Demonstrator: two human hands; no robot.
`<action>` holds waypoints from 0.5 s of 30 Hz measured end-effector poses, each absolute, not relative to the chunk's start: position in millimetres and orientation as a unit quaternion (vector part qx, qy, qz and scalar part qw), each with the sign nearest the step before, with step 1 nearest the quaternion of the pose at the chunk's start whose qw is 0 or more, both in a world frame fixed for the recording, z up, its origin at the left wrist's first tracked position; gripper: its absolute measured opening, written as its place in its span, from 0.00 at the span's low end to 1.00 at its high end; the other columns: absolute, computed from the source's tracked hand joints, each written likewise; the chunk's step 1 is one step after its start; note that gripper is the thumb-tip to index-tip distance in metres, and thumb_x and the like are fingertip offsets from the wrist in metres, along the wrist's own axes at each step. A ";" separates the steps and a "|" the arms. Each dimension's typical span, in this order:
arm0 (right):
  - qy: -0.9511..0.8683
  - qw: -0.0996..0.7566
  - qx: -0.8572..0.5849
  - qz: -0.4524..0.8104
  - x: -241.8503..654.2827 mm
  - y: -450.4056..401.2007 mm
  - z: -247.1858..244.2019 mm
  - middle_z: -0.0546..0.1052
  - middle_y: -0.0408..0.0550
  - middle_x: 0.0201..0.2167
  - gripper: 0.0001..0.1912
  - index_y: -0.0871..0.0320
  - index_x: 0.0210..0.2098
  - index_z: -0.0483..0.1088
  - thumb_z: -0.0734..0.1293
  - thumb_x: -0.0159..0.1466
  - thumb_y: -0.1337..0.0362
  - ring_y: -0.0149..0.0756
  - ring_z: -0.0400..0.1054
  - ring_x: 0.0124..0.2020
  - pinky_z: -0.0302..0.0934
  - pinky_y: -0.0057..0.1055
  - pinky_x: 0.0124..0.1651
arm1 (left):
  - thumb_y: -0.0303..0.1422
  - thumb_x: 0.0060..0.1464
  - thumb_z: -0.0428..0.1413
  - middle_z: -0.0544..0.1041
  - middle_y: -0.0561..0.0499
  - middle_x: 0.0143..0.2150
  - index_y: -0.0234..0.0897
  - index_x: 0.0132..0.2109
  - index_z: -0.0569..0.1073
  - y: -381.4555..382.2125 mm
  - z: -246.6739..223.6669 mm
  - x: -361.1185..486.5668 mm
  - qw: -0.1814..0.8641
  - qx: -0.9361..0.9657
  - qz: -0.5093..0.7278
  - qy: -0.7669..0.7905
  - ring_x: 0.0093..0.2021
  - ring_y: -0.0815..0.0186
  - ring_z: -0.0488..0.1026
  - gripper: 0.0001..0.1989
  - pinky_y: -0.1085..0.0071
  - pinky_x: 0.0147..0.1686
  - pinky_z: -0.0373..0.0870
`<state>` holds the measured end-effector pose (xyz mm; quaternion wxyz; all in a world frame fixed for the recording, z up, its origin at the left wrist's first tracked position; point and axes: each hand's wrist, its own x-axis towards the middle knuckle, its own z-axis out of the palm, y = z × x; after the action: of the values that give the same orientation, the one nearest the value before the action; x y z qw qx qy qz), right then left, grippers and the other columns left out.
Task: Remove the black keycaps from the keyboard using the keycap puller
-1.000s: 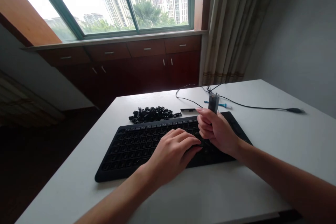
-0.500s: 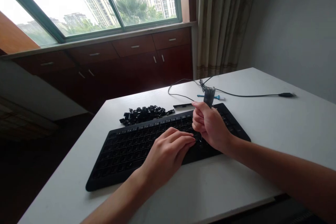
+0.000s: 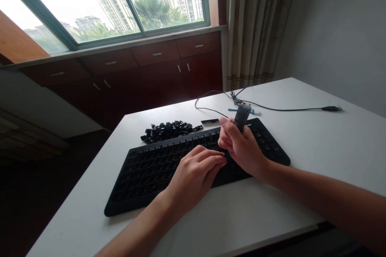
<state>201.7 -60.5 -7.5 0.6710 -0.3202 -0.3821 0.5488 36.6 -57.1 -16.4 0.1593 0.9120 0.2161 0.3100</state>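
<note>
A black keyboard [image 3: 169, 168] lies at a slant on the white table, many of its key positions showing bare sockets. My right hand [image 3: 241, 142] is wrapped round the dark handle of a wire keycap puller [image 3: 242, 115], held upright over the keyboard's right part. Its wire end is mostly hidden below the fist. Close beside it, my left hand [image 3: 197, 168] rests over the keyboard with fingers pressed together, tips down at the keys by the puller's lower end. Whatever those fingertips hold, if anything, is hidden.
Behind the keyboard sit a heap of black keycaps [image 3: 169, 130] and a long black key [image 3: 210, 121]. A blue brush-like tool [image 3: 255, 112] and a cable [image 3: 280, 109] with a plug [image 3: 331, 108] lie farther back. The white table [image 3: 319, 140] ends before a window and cabinets.
The puller's handle has tilted to the right and dropped a little in my right fist. My left hand keeps nearly the same pose. The whole view has shifted slightly.
</note>
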 end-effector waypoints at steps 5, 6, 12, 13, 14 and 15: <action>-0.496 0.595 -0.341 0.533 207.8 -64.8 -2.1 0.59 0.35 0.17 0.23 0.55 0.23 0.57 0.67 0.70 0.54 0.25 0.51 0.19 0.48 0.27 0.23 | 0.27 0.66 0.57 0.82 0.53 0.48 0.41 0.49 0.77 -58.2 -15.5 36.8 0.179 0.907 0.301 0.235 0.45 0.64 0.74 0.08 0.66 0.48 0.74; -0.511 0.584 -0.343 0.530 209.0 -65.4 -0.6 0.60 0.35 0.17 0.23 0.55 0.23 0.58 0.66 0.70 0.54 0.25 0.52 0.19 0.49 0.27 0.23 | 0.27 0.66 0.57 0.81 0.53 0.49 0.41 0.50 0.77 -58.9 -15.0 37.3 0.185 0.905 0.296 0.244 0.46 0.63 0.74 0.08 0.66 0.48 0.74; -0.522 0.589 -0.347 0.510 210.2 -66.6 3.7 0.63 0.38 0.20 0.22 0.56 0.23 0.60 0.65 0.71 0.54 0.28 0.57 0.23 0.55 0.29 0.29 | 0.36 0.62 0.61 0.78 0.47 0.49 0.37 0.50 0.74 -62.7 -11.2 48.3 0.206 0.883 0.272 0.323 0.50 0.56 0.72 0.12 0.57 0.51 0.73; -0.521 0.591 -0.351 0.506 209.7 -66.8 3.9 0.63 0.38 0.21 0.22 0.56 0.24 0.60 0.66 0.70 0.54 0.28 0.56 0.23 0.55 0.29 0.29 | 0.38 0.62 0.61 0.78 0.47 0.50 0.38 0.51 0.74 -62.6 -11.0 50.9 0.201 0.883 0.266 0.330 0.50 0.55 0.72 0.13 0.55 0.51 0.73; -0.519 0.593 -0.355 0.503 209.3 -67.1 4.1 0.63 0.38 0.22 0.22 0.56 0.24 0.60 0.66 0.70 0.53 0.28 0.55 0.24 0.54 0.29 0.29 | 0.40 0.61 0.61 0.78 0.46 0.50 0.38 0.51 0.75 -62.4 -11.1 53.4 0.194 0.885 0.260 0.333 0.50 0.54 0.71 0.14 0.53 0.52 0.73; -0.519 0.593 -0.358 0.501 209.0 -67.5 4.3 0.62 0.38 0.22 0.22 0.56 0.24 0.60 0.66 0.70 0.53 0.28 0.54 0.24 0.53 0.29 0.29 | 0.41 0.61 0.61 0.77 0.46 0.50 0.39 0.51 0.75 -61.9 -11.5 55.6 0.186 0.888 0.256 0.333 0.49 0.54 0.71 0.15 0.52 0.52 0.72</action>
<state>209.0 -67.5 4.3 0.5931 -0.3577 -0.5192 0.5007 55.6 -61.9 -11.5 0.1864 0.8880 0.3330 0.2565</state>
